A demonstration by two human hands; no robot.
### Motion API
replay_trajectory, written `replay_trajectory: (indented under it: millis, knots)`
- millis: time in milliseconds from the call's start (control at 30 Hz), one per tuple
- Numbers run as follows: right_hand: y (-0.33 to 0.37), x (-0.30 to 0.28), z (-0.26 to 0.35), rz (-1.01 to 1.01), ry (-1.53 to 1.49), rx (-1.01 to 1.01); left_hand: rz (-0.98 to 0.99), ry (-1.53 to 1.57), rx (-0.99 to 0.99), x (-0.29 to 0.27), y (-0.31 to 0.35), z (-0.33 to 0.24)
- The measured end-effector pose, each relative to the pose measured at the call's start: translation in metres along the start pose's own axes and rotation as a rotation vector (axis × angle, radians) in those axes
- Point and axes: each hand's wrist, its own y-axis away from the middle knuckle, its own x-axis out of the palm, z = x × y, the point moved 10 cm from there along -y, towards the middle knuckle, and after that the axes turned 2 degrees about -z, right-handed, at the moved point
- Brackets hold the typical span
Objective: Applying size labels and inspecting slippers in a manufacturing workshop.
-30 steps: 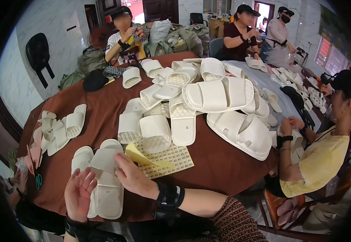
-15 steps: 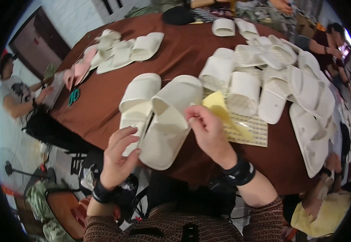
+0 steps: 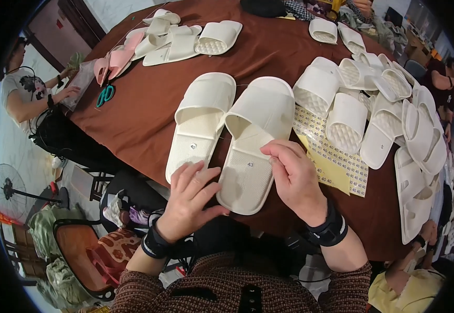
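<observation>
Since the earlier frame the left hand (image 3: 190, 195) has slid off the left slipper's side to the heels of the pair.
White slippers (image 3: 388, 112) crowd the brown tabletop (image 3: 143, 112) at right, a sticker sheet (image 3: 336, 159) just beside. The right hand (image 3: 292, 175) rests on the right slipper (image 3: 253, 143), fingers (image 3: 276, 154) loosely curled, gripping nothing; left fingers (image 3: 198, 175) spread flat, touching both heels beside the left slipper (image 3: 198, 125).

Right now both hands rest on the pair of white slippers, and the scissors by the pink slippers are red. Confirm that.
Not quite: the head view shows the scissors with teal handles, not red. The rest holds: the left hand and right hand rest on the pair of white slippers, and the scissors lie by the pink slippers.
</observation>
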Motion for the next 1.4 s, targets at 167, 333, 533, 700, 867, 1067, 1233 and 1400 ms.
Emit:
replay_trajectory:
  millis: [167, 333, 533, 700, 867, 1067, 1233, 1400]
  knots:
    - [0.001, 0.007, -0.009, 0.079, 0.045, -0.006, 0.024, 0.028, 0.004, 0.015, -0.010, -0.007]
    - [0.000, 0.016, -0.009, 0.126, 0.150, -0.035, 0.035, 0.011, 0.013, 0.018, -0.015, -0.008]
    - [-0.001, 0.024, -0.006, 0.177, 0.233, -0.056, -0.011, 0.061, -0.009, 0.018, -0.018, -0.003]
    - [-0.001, 0.030, -0.008, 0.208, 0.264, -0.049, -0.033, 0.048, 0.006, 0.024, -0.014, -0.002]
    - [-0.003, 0.030, -0.005, 0.212, 0.306, -0.069, -0.060, 0.047, -0.012, 0.022, -0.016, -0.004]
    - [-0.003, 0.033, -0.005, 0.218, 0.318, -0.069, -0.050, 0.046, -0.013, 0.024, -0.015, -0.003]
    - [-0.004, 0.032, -0.002, 0.220, 0.336, -0.076, -0.037, 0.045, -0.003, 0.024, -0.015, -0.004]
    - [-0.004, 0.034, -0.003, 0.222, 0.335, -0.067, -0.037, 0.023, -0.001, 0.024, -0.014, -0.005]
